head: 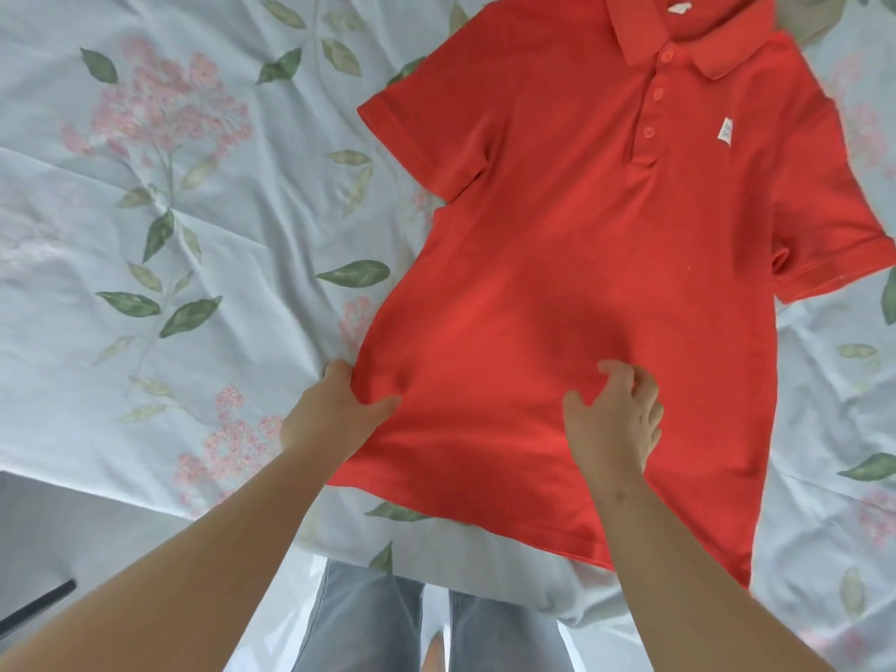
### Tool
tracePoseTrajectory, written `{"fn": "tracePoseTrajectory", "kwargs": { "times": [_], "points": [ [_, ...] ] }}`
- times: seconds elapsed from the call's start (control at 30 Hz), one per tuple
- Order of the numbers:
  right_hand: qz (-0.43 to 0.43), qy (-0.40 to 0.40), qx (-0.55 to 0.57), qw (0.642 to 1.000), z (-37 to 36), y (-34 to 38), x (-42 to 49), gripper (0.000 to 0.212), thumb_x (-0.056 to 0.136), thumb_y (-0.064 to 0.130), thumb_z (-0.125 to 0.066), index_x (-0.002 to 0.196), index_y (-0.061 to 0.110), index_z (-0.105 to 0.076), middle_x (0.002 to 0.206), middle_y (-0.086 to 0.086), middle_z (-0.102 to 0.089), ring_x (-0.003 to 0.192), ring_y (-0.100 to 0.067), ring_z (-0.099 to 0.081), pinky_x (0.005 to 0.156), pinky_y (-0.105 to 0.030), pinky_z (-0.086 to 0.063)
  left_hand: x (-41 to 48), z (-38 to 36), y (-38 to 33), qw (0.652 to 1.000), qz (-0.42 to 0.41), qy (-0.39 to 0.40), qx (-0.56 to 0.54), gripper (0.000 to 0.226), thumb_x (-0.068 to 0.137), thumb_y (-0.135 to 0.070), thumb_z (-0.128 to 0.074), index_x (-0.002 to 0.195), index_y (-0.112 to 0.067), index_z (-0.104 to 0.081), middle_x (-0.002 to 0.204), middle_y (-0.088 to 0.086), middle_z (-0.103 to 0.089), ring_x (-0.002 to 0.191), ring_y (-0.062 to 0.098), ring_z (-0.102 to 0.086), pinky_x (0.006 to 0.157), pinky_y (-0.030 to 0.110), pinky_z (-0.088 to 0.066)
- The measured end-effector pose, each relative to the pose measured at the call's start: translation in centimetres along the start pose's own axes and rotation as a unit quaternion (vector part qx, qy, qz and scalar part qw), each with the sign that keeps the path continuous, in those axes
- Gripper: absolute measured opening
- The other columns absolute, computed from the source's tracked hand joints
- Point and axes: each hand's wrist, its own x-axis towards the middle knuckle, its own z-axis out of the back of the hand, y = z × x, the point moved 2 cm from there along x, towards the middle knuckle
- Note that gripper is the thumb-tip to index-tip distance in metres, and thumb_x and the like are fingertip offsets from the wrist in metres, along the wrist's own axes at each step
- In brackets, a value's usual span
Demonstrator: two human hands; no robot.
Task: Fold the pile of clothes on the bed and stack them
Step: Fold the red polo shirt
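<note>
The shirt (606,283) lies spread face up on the bed (145,235), collar away from me. I judge it still unfolded, and no stack shows. My left grip (339,409) pinches its side edge near the hem. My right grip (616,414) sits on the cloth, fingers bent; whether it has hold I cannot tell. A beige cloth (814,26) peeks out beyond the collar, clear of the fold.

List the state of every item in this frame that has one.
red polo shirt: unfolded, spread out face up, placket buttoned.
left hand: grips the shirt's side edge near the hem.
right hand: fingers loosely curled over the lower front, no fabric visibly held.
floral bedsheet: spread under the shirt, creased.
</note>
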Motion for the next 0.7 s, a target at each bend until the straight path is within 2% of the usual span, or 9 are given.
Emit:
{"fn": "tracePoseTrajectory", "kwargs": {
  "times": [0.13,0.23,0.33,0.4,0.43,0.53,0.6,0.63,0.7],
  "points": [
    [0.078,0.011,-0.014,0.997,0.3,4.8,4.4,0.058,0.086,0.022,-0.056,0.14,0.023,-0.038,0.154,-0.002,-0.022,0.138,-0.028,-0.026,0.107,-0.041,-0.025,2.1,1.6,-4.2,0.995,-0.008,-0.061,-0.083,0.058,0.084,-0.056,-0.057,0.124,-0.017,-0.044,0.114,-0.003,-0.058,0.108,0.024,-0.057,0.083,0.034,-0.04],
    [0.122,0.012,-0.027,0.992,1.2,8.1,8.4,0.059,0.088,0.022,-0.053,0.143,0.022,-0.033,0.157,-0.002,-0.017,0.143,-0.023,-0.019,0.111,-0.042,-0.021,4.8,3.2,-7.5,0.986,-0.01,-0.078,-0.145,0.054,0.085,-0.06,-0.051,0.117,-0.016,-0.048,0.106,-0.001,-0.059,0.104,0.024,-0.057,0.081,0.032,-0.038],
    [0.137,0.03,-0.014,0.99,1.9,10.6,12.6,0.062,0.088,0.022,-0.053,0.145,0.017,-0.03,0.156,-0.006,-0.019,0.143,-0.023,-0.021,0.112,-0.041,-0.023,7.8,5.2,-11.0,0.971,-0.013,-0.057,-0.231,0.052,0.082,-0.069,-0.045,0.092,-0.021,-0.061,0.085,-0.001,-0.062,0.084,0.023,-0.058,0.077,0.033,-0.042],
    [0.132,0.077,-0.016,0.988,1.9,11.3,14.3,0.064,0.089,0.025,-0.054,0.146,0.013,-0.028,0.154,-0.009,-0.024,0.14,-0.025,-0.028,0.111,-0.04,-0.027,9.6,6.3,-13.5,0.931,-0.025,-0.028,-0.363,0.048,0.082,-0.066,-0.049,0.062,-0.025,-0.062,0.066,-0.002,-0.061,0.067,0.021,-0.058,0.072,0.034,-0.047],
    [0.129,0.098,-0.028,0.986,1.9,11.3,14.7,0.066,0.088,0.027,-0.055,0.146,0.012,-0.027,0.153,-0.009,-0.024,0.138,-0.027,-0.03,0.11,-0.039,-0.028,10.6,6.9,-14.7,0.912,-0.019,-0.021,-0.409,0.047,0.083,-0.063,-0.053,0.06,-0.023,-0.061,0.064,-0.001,-0.06,0.064,0.019,-0.056,0.071,0.034,-0.048],
    [0.122,0.124,-0.043,0.984,2.0,11.4,15.1,0.07,0.087,0.029,-0.058,0.146,0.013,-0.026,0.152,-0.008,-0.021,0.137,-0.029,-0.033,0.109,-0.037,-0.029,13.4,8.5,-17.2,0.841,0.065,0.019,-0.537,0.053,0.07,-0.056,-0.072,0.103,-0.015,-0.064,0.095,0.002,-0.066,0.083,0.019,-0.064,0.066,0.03,-0.056],
    [0.121,0.137,-0.04,0.982,2.0,11.3,15.0,0.071,0.087,0.03,-0.059,0.147,0.014,-0.025,0.153,-0.006,-0.019,0.136,-0.028,-0.034,0.108,-0.037,-0.03,14.7,8.7,-18.2,0.789,0.119,0.025,-0.602,0.069,0.065,-0.041,-0.079,0.125,-0.019,-0.054,0.115,0.001,-0.06,0.1,0.025,-0.061,0.073,0.041,-0.058],
    [0.12,0.142,-0.038,0.982,2.1,11.3,15.0,0.071,0.087,0.03,-0.059,0.147,0.014,-0.025,0.153,-0.005,-0.017,0.136,-0.027,-0.034,0.108,-0.037,-0.032,15.1,8.9,-18.5,0.786,0.116,-0.006,-0.607,0.065,0.071,-0.03,-0.078,0.129,-0.018,-0.051,0.116,0.001,-0.058,0.104,0.025,-0.059,0.081,0.043,-0.055],
    [0.119,0.151,-0.035,0.981,2.2,11.1,15.1,0.072,0.086,0.031,-0.059,0.147,0.015,-0.024,0.154,-0.003,-0.015,0.137,-0.026,-0.033,0.108,-0.037,-0.033,16.0,10.0,-18.7,0.815,0.067,-0.105,-0.566,0.052,0.081,-0.013,-0.067,0.13,-0.012,-0.049,0.113,0.003,-0.059,0.105,0.023,-0.059,0.09,0.035,-0.051]
  ]
}}
